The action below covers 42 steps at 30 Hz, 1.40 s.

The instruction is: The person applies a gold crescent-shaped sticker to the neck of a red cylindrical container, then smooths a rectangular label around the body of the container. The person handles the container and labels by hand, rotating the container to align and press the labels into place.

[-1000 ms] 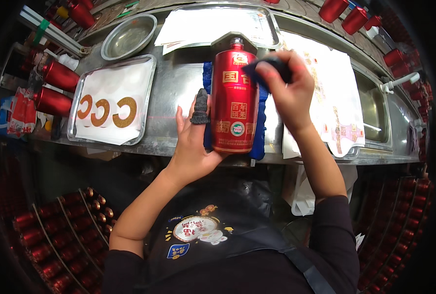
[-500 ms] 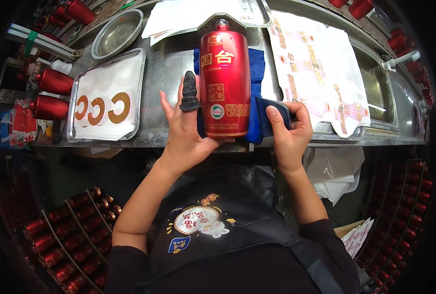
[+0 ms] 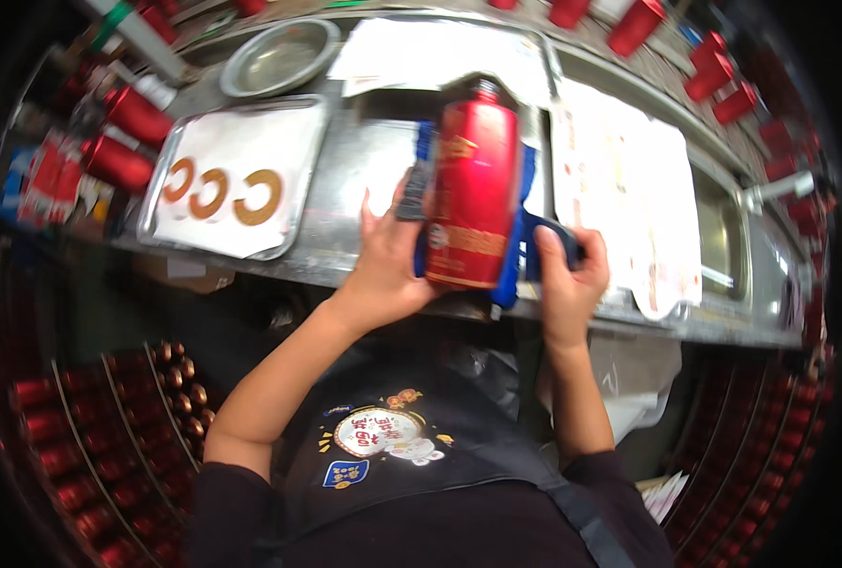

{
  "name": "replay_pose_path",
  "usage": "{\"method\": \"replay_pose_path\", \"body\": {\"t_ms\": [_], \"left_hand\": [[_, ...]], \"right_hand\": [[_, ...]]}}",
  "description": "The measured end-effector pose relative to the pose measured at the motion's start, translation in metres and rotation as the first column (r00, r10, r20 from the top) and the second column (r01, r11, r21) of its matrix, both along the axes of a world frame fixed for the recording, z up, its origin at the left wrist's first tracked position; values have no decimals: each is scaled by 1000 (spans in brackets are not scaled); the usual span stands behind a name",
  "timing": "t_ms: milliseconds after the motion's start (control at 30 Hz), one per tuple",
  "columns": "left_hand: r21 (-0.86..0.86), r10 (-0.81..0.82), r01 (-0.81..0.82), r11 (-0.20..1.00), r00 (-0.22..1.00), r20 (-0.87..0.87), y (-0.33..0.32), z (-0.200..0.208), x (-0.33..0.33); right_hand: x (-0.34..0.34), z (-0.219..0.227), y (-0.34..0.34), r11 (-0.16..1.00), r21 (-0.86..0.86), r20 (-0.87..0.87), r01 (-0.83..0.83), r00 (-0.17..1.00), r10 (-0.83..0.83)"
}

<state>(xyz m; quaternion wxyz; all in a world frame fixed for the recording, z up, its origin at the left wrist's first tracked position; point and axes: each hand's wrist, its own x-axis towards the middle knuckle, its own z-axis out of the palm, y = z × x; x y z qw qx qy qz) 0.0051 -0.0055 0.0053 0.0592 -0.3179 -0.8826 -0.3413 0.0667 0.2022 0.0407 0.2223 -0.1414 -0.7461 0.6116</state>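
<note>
A glossy red bottle (image 3: 482, 180) with gold decoration lies on a blue cloth (image 3: 527, 180), its dark neck pointing away from me. My left hand (image 3: 389, 265) grips the bottle's left side and base, thumb near the bottom edge. One of its fingers wears a dark ribbed finger cover (image 3: 413, 194). Pinched between thumb and fingers of my right hand (image 3: 572, 284) is a flat dark blue scraper-like piece (image 3: 555, 239), beside the bottle's right side. Motion blurs the bottle's print.
A metal tray (image 3: 293, 222) on the left holds white paper with several gold C-shaped pieces. Behind stands a round metal bowl (image 3: 279, 59). White sheets with gold designs (image 3: 629, 189) lie at right, near a sink (image 3: 724, 237). Racks of red bottles (image 3: 89, 454) flank me below.
The bottle has rolled leftward, so its printed front now faces more to the left. The whole view has shifted and tilted. My right hand still holds the dark blue piece.
</note>
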Motion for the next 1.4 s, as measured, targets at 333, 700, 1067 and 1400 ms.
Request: {"method": "replay_pose_path", "body": {"t_ms": [333,700,1067,1400], "left_hand": [[298,81,-129,946,983,166,-15,19,-17],[315,-1,-167,934,882,471,60,64,-129],[435,36,-250,865,896,443,-30,73,-99],[504,838,-780,370,515,182,-304,133,243]], "right_hand": [[-12,-34,86,997,-38,-61,-62,996,60],[15,-26,-5,764,568,70,-305,943,324],[36,33,-28,660,318,25,-681,702,712],[-41,82,-229,-200,708,387,-678,136,912]]}}
